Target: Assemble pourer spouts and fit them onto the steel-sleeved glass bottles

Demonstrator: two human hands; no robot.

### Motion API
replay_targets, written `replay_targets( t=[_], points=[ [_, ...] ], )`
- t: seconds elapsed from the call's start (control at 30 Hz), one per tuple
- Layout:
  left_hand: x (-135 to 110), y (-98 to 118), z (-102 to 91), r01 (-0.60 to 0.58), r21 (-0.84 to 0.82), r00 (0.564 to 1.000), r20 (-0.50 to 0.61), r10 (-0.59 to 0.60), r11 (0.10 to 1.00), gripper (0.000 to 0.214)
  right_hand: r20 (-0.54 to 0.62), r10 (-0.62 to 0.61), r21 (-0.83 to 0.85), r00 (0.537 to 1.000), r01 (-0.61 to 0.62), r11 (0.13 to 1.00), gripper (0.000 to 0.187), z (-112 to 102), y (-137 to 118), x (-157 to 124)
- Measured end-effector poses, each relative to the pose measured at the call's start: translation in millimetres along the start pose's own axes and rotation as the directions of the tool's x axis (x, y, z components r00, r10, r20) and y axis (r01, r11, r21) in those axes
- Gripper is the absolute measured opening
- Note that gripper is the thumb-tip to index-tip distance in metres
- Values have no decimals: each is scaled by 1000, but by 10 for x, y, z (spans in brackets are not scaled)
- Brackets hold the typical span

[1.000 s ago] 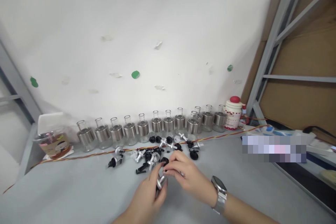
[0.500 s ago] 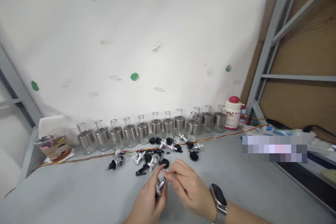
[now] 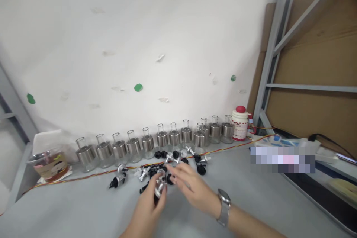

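Note:
My left hand (image 3: 147,200) is closed around a silver and black bottle pourer (image 3: 160,187), held above the grey table with its silver end upward. The fingers hide part of it. Just to the right, my right hand (image 3: 192,187) reaches over the loose parts with its fingers stretched out, and I see nothing in it. Its fingertips are close to a round black cap (image 3: 170,179); whether they touch it I cannot tell. Several silver and black pourer parts (image 3: 143,173) lie scattered beyond both hands. Another pourer (image 3: 117,181) rests farther left.
Several glass bottles with metal sleeves (image 3: 134,145) stand in a row along the wall. A twisted red and yellow wire (image 3: 92,176) crosses in front. At left is a tub of amber contents (image 3: 51,167); at right, a white jar with a red lid (image 3: 240,122).
My right hand has drawn away from the pourer in my left hand, its fingers straightening toward the loose parts. My left hand keeps its hold. The camera view has shifted slightly.

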State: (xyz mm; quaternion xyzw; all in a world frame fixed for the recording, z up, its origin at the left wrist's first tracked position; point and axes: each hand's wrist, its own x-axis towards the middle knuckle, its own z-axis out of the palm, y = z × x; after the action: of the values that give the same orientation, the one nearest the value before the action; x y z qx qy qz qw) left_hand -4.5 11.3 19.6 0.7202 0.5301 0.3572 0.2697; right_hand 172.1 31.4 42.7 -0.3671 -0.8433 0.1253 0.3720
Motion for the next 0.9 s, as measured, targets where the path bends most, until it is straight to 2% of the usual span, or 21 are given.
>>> replay_targets(
  t=[0.07,0.1,0.17,0.2,0.27,0.33,0.4,0.53,0.6,0.7,0.8,0.9],
  points=[
    [35,34,-53,27,-6,997,-78,-28,1000,29,-102,177,-170,979,-193,966,33,-118,127,55],
    [46,32,-64,43,8,993,-109,-42,999,25,-142,267,-288,953,-298,910,30,-176,193,69],
    [55,1,-59,68,49,985,-160,-60,996,24,-180,428,-506,886,-456,732,28,-270,308,70],
    [53,-19,-46,67,73,983,-176,-53,995,24,-197,499,-562,844,-514,648,31,-296,355,62],
    [41,-52,-12,0,127,986,-164,21,992,23,-171,603,-599,779,-568,564,37,-302,422,42],
    [20,-69,27,-115,172,981,-134,139,978,20,-99,645,-583,758,-569,580,36,-262,463,35],
    [-4,-74,61,-208,181,966,-116,231,961,19,-34,636,-557,771,-543,629,29,-221,490,48],
    [-21,-87,92,-255,127,954,-128,270,959,21,14,604,-528,797,-507,682,20,-255,543,72],
    [-7,-100,82,-237,67,960,-139,244,969,24,12,611,-539,791,-510,670,16,-312,569,58],
    [36,-120,47,-146,-85,985,-100,138,986,26,18,627,-549,779,-517,657,16,-350,599,21],
    [83,-130,4,-40,-213,998,-53,29,976,25,22,633,-534,774,-526,661,18,-299,630,5],
    [114,-126,-32,18,-288,996,-77,-42,957,28,26,643,-496,765,-549,673,18,-216,680,17]
  ],
)
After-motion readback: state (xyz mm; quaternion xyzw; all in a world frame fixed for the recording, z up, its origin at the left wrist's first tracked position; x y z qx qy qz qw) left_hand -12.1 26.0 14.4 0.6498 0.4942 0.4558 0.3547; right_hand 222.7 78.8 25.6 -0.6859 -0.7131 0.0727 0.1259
